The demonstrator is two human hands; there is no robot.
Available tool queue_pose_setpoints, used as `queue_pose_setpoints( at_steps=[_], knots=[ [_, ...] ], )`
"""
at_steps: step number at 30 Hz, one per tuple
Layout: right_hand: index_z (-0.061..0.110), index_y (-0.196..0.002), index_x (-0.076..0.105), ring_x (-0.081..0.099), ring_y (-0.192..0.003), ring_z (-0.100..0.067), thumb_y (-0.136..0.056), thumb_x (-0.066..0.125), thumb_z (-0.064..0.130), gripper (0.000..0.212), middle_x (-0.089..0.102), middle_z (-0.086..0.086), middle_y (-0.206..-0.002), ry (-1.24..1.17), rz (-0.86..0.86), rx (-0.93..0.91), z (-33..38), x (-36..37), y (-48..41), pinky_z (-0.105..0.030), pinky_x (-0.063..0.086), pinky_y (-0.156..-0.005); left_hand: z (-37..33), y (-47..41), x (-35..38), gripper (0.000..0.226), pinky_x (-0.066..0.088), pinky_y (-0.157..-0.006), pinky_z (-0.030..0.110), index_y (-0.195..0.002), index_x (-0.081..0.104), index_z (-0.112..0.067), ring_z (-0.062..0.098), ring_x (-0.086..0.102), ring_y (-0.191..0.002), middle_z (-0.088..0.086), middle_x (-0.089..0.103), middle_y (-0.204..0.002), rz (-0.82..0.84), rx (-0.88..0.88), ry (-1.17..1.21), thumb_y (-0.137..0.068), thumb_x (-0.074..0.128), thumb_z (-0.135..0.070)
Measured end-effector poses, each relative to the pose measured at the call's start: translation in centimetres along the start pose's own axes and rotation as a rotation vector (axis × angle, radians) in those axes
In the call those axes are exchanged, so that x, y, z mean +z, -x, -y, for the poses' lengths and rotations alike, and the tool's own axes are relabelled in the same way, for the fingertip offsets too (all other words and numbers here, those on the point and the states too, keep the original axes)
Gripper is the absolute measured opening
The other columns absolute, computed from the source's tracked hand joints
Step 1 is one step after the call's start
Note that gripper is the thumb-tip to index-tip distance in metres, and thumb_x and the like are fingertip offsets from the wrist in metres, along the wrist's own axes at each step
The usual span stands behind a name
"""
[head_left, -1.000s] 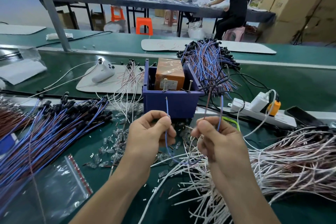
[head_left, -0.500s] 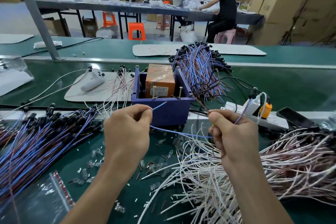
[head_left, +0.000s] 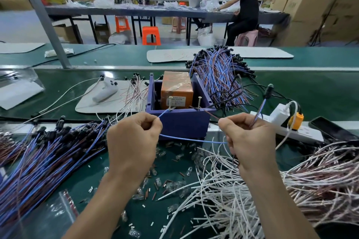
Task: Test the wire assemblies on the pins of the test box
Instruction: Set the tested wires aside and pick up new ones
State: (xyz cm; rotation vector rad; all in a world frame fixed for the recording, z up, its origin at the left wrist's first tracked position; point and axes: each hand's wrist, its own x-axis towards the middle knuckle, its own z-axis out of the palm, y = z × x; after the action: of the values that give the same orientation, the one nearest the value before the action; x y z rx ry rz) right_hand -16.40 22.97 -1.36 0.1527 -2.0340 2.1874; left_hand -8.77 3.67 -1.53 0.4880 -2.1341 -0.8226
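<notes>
Your green surface (head_left: 310,93) spans the frame. On it the white wire pile (head_left: 291,180) spreads across the lower right, and a blue-and-brown bundle (head_left: 38,161) fans over the lower left. A second bundle (head_left: 219,75) lies right of centre, just behind the purple test box (head_left: 180,122). That box stands at centre with an orange block (head_left: 176,87) inside it and 2 pins upright on its front rim. Your left hand (head_left: 132,141) sits just below and left of the box, fingers pinched together on the blue wire (head_left: 190,139). Your right hand (head_left: 250,139), below and right of the box, has its fingers curled tight on the same wire, and a black end (head_left: 269,88) sticks up above it. A white power strip (head_left: 303,132) lies right of centre. The blue wire runs level between both hands, and its free end rises from your left fingers to the foot of the left pin (head_left: 170,103). A brown lead (head_left: 212,115) points from your right hand toward the right pin (head_left: 199,103); whether it touches cannot be told.
</notes>
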Motion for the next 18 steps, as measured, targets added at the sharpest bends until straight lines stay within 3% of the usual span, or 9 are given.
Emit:
queue_pose_setpoints(
  at_steps=[6, 18],
  knots=[
    [0.014, -0.063, 0.072, 0.046, -0.037, -0.02, -0.085, 0.071, -0.006, 0.03, 0.059, -0.01, -0.052, -0.084, 0.078, 0.013, 0.1, -0.3, -0.4, -0.027, 0.04, -0.038, 0.1, -0.6, 0.4, 0.015, 0.047, -0.061, 0.021, -0.071, 0.078, -0.025, 0.011, 0.063, -0.058, -0.015, 0.065, -0.053, 0.025, 0.044, 0.003, -0.085, 0.08, -0.021],
    [0.009, -0.066, 0.074, 0.051, -0.039, -0.023, -0.087, 0.068, -0.01, 0.029, 0.061, -0.015, -0.055, -0.105, 0.121, 0.02, 0.0, -0.6, -0.6, -0.029, 0.049, -0.041, 0.5, -1.8, 0.5, 0.014, 0.042, -0.063, 0.013, -0.074, 0.078, -0.027, 0.005, 0.061, -0.054, -0.016, 0.064, -0.054, 0.049, 0.048, -0.033, -0.087, 0.077, -0.022]
  ],
)
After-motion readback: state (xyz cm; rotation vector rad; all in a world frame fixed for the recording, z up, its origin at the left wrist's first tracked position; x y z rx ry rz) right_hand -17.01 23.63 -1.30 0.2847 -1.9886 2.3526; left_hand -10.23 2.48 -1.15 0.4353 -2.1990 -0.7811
